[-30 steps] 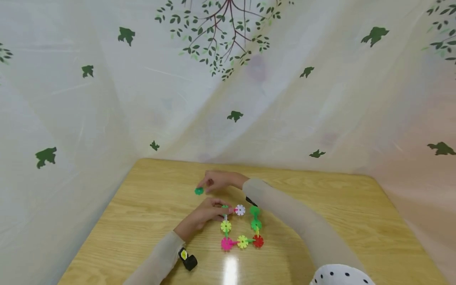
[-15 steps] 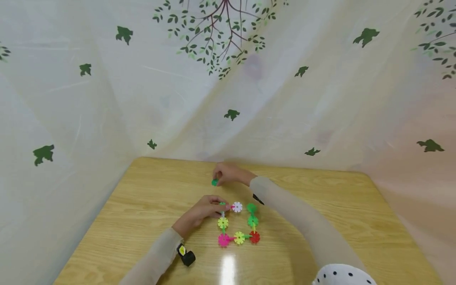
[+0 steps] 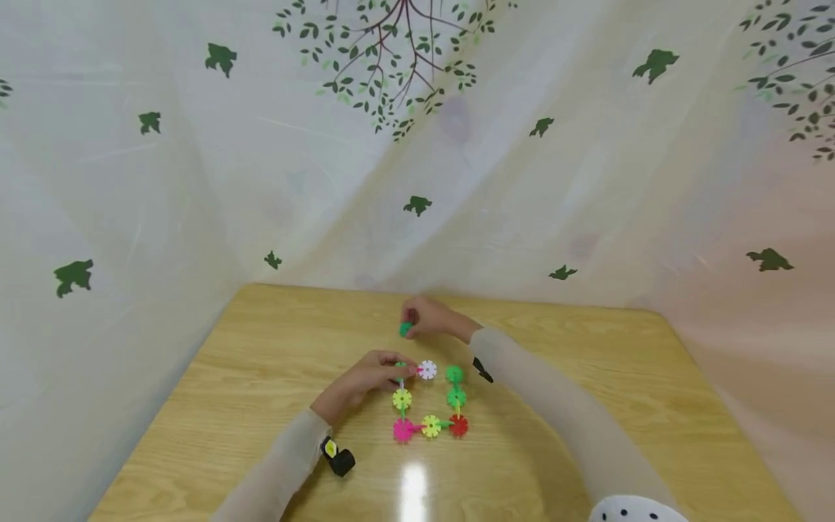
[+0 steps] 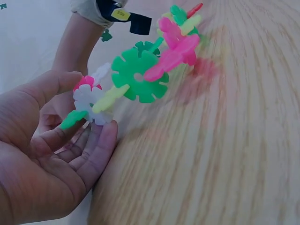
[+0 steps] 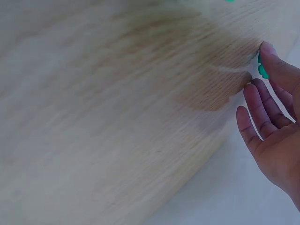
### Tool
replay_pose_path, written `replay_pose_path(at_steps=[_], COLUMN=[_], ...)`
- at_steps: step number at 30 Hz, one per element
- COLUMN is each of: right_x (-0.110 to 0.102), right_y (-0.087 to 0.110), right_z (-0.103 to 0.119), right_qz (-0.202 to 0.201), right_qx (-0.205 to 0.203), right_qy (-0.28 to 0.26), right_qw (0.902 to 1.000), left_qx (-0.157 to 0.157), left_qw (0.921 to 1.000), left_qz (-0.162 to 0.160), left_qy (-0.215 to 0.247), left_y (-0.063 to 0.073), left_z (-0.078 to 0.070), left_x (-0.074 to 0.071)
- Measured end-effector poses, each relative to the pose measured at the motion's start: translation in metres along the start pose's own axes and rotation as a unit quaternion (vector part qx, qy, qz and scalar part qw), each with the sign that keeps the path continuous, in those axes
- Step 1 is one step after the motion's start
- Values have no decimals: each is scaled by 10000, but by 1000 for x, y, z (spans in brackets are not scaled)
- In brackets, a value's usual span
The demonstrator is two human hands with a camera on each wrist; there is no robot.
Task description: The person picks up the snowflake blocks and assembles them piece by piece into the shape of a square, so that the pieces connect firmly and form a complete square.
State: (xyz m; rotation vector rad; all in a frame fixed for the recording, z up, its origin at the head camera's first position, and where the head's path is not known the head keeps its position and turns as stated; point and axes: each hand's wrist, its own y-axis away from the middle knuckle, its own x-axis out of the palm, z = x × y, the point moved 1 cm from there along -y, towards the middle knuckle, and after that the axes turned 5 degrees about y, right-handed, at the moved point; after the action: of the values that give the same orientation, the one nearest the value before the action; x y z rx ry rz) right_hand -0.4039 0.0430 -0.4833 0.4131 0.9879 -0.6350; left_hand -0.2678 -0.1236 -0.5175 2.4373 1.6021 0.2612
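Note:
On the table, notched plastic snowflake discs are linked into a nearly closed square frame. Its near side runs from a pink disc (image 3: 402,431) through a yellow disc (image 3: 431,425) to a red disc (image 3: 459,425). My left hand (image 3: 365,377) grips the far-left corner, partly covering a green disc there; a white disc (image 3: 427,370) sits just right of the fingertips. In the left wrist view, thumb and fingers pinch around a white disc (image 4: 86,101). Beyond the frame, my right hand (image 3: 430,317) pinches a loose green disc (image 3: 406,330) between thumb and index finger.
The wooden table (image 3: 587,377) backs onto a pale curtain (image 3: 483,239) printed with leaves and branches. A gap shows between the white disc and the green disc (image 3: 454,374) at the frame's far-right corner. The right forearm (image 3: 554,402) reaches past the frame's right side.
My right hand has carried the loose green disc rightward, towards the far edge, its fingers now closed more around it. The left hand keeps its grip on the frame's far-left corner.

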Motion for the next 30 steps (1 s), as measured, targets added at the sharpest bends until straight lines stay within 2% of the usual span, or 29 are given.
replay_pose_path(at_steps=[5, 11, 16, 22, 26, 30], right_x=[-3, -7, -10, -11, -10, -8], right_y=[21, 47, 70, 96, 112, 125], right_z=[-13, -25, -28, -28, -25, -20], right_qz=[-260, -547, -666, -939, -1051, -1147], right_qx=[151, 118, 96, 277, 259, 249], right_qy=[-685, -951, -928, -1438, -1750, -1804], right_qw=[9972, 9939, 9934, 9847, 9786, 9766], left_qx=[34, 126, 175, 228, 203, 213], left_qw=[9999, 9994, 9992, 9991, 9992, 9990], left_qz=[-44, -180, -191, -278, -321, -379], left_qy=[-94, -271, -310, -207, -140, -113], left_y=[-4, -5, -6, -9, -11, -13], left_z=[-2, -8, -9, -10, -9, -10], left_x=[1, 2, 3, 5, 7, 11])
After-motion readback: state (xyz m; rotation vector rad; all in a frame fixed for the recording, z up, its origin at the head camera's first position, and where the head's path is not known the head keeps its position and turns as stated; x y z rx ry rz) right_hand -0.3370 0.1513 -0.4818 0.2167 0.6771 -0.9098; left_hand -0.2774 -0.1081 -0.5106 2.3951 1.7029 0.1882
